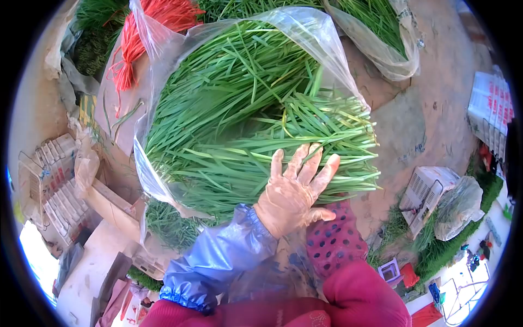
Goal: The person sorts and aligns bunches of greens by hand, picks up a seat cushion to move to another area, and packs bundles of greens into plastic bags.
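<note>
My left hand (296, 188), in a thin tan glove with a blue sleeve, lies with fingers spread on a bunch of garlic chives (239, 177). The chives' pale stem ends point right, and their long green leaves run left. A clear plastic bag (318, 24) surrounds a larger heap of chives (218, 92) behind that bunch. From the right, my other arm reaches in a dark red polka-dot sleeve (338, 240). My right hand is hidden under the stem ends and behind my left hand, so its fingers do not show.
Red ties (128, 52) lie at the upper left. Another plastic bag (400, 65) of greens stands at the upper right. White crates (62, 207) are on the left, with another crate (427, 193) and a crumpled plastic bag (460, 207) on the right.
</note>
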